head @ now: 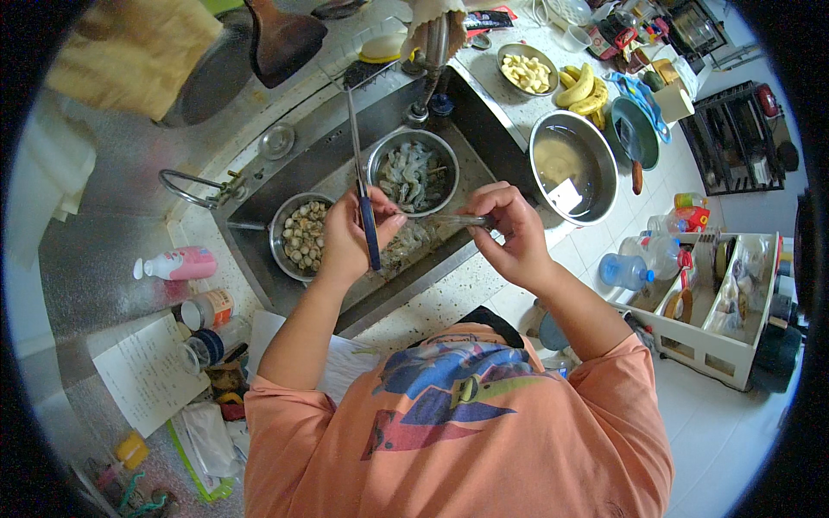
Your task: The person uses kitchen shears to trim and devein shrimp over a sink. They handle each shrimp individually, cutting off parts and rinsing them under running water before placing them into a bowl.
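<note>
Over the sink [388, 290], my left hand [353, 236] grips a long, narrow metal tool with a dark blue handle [368, 226], seen edge-on; I cannot tell whether it is a knife. My right hand [508, 226] pinches a raw grey shrimp [463, 221], which points towards my left fingertips. Just beyond the hands, a steel bowl of shrimp [413, 171] stands in the sink. Another steel bowl, left of my left hand, holds small round pale-brown pieces [303, 234], perhaps shellfish. Translucent shrimp or shells [414, 243] lie on the sink floor beneath the hands.
A faucet [418, 113] rises at the sink's back. On the right counter are a large pot of cloudy liquid [570, 165], a bowl of pale peeled pieces [528, 72], bananas [581, 87] and a green pan [638, 133]. A pink bottle [188, 263] stands left. A divided white rack [693, 343] is lower right.
</note>
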`<action>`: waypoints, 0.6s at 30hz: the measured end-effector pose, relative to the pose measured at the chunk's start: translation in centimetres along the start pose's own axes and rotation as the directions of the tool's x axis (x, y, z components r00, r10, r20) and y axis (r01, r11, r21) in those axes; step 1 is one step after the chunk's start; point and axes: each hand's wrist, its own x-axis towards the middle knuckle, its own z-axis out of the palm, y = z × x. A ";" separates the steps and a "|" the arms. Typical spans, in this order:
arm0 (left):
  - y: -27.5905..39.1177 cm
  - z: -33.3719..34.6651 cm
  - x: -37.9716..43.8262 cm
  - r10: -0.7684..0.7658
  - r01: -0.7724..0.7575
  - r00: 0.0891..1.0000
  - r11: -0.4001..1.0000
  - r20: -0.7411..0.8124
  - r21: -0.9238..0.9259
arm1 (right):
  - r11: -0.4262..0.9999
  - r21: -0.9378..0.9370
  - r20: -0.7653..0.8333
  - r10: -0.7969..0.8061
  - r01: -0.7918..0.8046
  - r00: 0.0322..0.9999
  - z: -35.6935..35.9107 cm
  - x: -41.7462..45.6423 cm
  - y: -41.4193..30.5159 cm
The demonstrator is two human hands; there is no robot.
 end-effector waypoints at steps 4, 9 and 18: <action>-6.5 -2.1 0.1 -0.216 0.149 0.976 0.641 -0.009 0.753 | 0.997 0.066 -0.014 -0.043 0.044 0.999 -0.6 -0.4 0.4; -13.8 -2.2 -2.9 -0.375 0.210 0.921 0.262 -0.102 0.942 | 0.999 -0.032 -0.091 -0.040 0.037 0.995 -1.2 -0.9 0.2; -18.0 -2.5 -5.4 -0.534 0.197 0.841 0.145 -0.091 0.970 | 0.946 -0.286 -0.072 -0.182 0.154 0.981 -1.8 -0.2 -0.7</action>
